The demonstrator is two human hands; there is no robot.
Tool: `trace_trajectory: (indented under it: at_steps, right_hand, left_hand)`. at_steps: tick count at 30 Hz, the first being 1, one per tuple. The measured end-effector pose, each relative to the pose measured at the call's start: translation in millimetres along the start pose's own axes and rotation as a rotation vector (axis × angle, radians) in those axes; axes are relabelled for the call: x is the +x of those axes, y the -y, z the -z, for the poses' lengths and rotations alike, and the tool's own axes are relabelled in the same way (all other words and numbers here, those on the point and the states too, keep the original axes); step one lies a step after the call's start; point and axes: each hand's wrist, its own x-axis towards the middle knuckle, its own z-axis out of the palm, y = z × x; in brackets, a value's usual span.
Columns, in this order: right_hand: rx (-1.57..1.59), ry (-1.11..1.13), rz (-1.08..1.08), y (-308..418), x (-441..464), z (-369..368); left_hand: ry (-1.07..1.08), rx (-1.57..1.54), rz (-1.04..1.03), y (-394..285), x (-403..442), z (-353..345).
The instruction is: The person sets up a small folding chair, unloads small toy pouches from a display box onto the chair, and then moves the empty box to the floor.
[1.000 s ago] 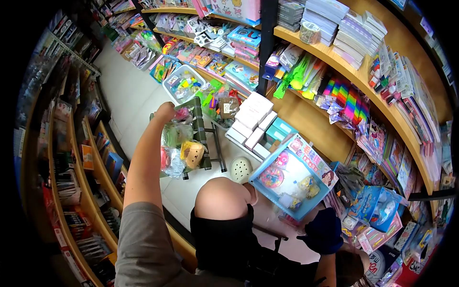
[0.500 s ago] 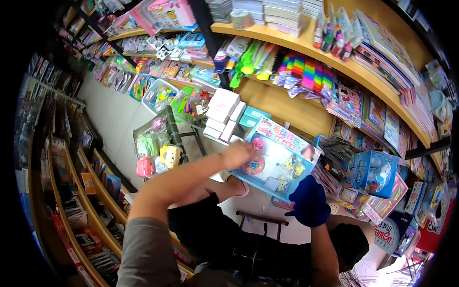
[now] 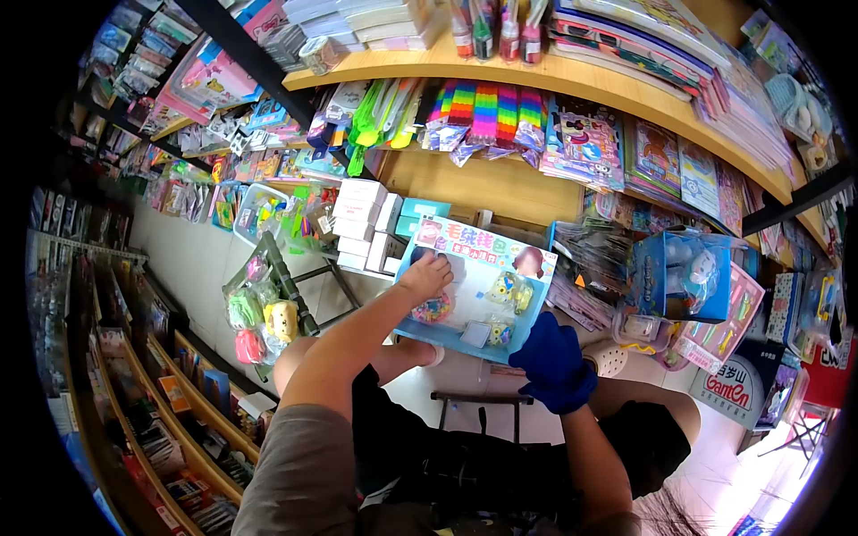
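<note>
Well out to the left of the left hand, bagged plush toys (image 3: 281, 320) are resting on a green-framed stand (image 3: 288, 279). The left hand (image 3: 429, 273) is reaching over the light-blue display box (image 3: 451, 339), fingers bunched and pointing down; whether they are gripping anything is impossible to tell. Just under it, a round pink pack (image 3: 433, 308) is lying inside. Between the hands, yellow packs (image 3: 511, 291) are sitting in the box, probably light, soft and slippery-skinned, best pinched by an edge. The right hand (image 3: 556, 364), wearing a dark blue glove, is hovering at or touching the box's near right corner, its grip unclear. The box is looking light but bendy, so both side walls are offering surer holds than the printed card
</note>
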Motion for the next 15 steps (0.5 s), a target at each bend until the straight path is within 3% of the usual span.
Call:
trace_trajectory:
  at_steps: [6, 9, 15]
  right_hand:
    - [-0.012, -0.104, 0.019, 5.6, 1.9, -4.0]
    - [-0.027, -0.111, 0.072, 8.0, -1.5, -5.1]
    - [0.209, -0.078, -0.104, 12.5, -9.3, 0.1]
  left_hand:
    - [-0.113, -0.079, 0.06, 4.0, -19.0, 27.2]
    - [0.006, -0.012, 0.102, 4.4, -20.4, 22.9]
    - [-0.18, -0.06, 0.186, 8.1, -30.2, 36.5]
